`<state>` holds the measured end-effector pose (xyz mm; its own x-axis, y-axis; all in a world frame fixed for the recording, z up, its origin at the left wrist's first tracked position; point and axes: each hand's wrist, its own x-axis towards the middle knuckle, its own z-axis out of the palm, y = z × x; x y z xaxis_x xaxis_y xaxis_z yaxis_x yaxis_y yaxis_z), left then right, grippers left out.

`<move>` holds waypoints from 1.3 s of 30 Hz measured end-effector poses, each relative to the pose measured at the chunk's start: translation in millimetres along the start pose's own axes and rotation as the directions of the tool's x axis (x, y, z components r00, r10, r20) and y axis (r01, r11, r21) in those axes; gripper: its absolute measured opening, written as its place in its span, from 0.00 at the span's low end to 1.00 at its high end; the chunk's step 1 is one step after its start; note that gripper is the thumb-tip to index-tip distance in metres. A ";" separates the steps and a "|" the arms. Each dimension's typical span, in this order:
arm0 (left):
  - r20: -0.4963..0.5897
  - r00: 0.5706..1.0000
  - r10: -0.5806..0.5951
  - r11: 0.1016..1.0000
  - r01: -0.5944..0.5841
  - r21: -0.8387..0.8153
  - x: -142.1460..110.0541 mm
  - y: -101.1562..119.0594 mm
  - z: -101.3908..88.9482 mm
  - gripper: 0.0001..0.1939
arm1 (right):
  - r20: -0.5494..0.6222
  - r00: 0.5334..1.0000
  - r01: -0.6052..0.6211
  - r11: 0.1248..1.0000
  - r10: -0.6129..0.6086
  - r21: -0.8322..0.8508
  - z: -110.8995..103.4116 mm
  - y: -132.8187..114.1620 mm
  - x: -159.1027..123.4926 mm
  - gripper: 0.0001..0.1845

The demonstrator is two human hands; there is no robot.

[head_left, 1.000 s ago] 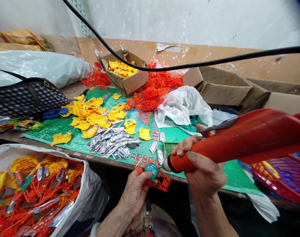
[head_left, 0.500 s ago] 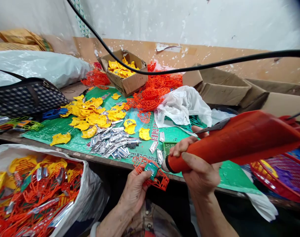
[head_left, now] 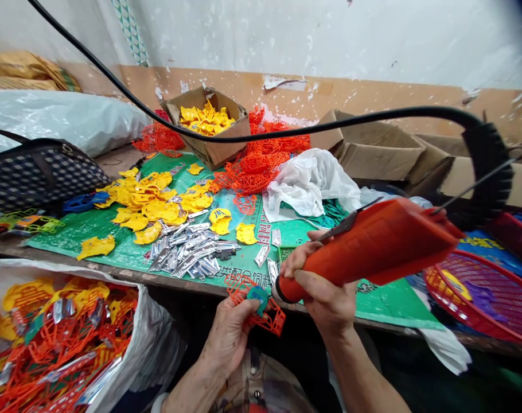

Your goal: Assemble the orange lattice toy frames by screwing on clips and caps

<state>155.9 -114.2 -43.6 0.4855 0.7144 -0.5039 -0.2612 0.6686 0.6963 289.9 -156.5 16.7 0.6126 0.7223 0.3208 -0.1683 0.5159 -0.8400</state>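
- Green sheeting (head_left: 54, 246) lies under the silver pile (head_left: 187, 249).
- Nearer you than the pile, your left hand (head_left: 230, 330) pinches a red frame (head_left: 273, 322) and teal piece (head_left: 258, 297), seemingly unfinished; your right hand (head_left: 330, 304) grips the red tool (head_left: 368, 246).
- Left of the pile, pieces (head_left: 71, 344) in the white sack (head_left: 158, 327) look done.
- Yellow pieces (head_left: 155, 198) beyond the pile seem left.

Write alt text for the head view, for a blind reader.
A right hand holds a red tool, its tip close to a green part on an orange frame pinched in the left hand. Beyond, yellow parts and silver strips lie on a green sheet; a white sack sits lower left.
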 end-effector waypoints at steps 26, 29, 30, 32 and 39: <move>0.020 0.997 -0.070 0.995 0.069 0.076 0.2 3.6 -3.8 0.10 | -0.270 0.949 0.098 0.967 -0.162 -0.237 -29.8 31.9 67.1 0.09; 0.018 0.997 -0.077 0.995 0.075 0.070 1.2 3.7 -4.7 0.10 | -0.258 0.955 0.082 0.967 -0.145 -0.241 -29.5 31.7 65.7 0.09; 0.022 0.997 -0.076 0.995 0.074 0.067 1.5 3.6 -5.3 0.11 | -0.257 0.956 0.081 0.969 -0.142 -0.235 -29.5 31.0 64.6 0.09; 0.027 0.997 -0.079 0.995 0.077 0.059 2.4 3.3 -6.4 0.12 | -0.259 0.955 0.089 0.972 -0.146 -0.219 -29.5 29.2 62.2 0.09; 0.012 0.997 -0.081 0.995 0.080 0.053 3.0 3.7 -5.6 0.12 | -0.253 0.956 0.085 0.967 -0.147 -0.240 -29.8 26.7 58.6 0.08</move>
<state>151.7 -108.5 -45.4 0.5152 0.6553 -0.5524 -0.1771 0.7120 0.6795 344.3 -114.2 0.0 0.8062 0.4979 0.3196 0.0751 0.4497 -0.8900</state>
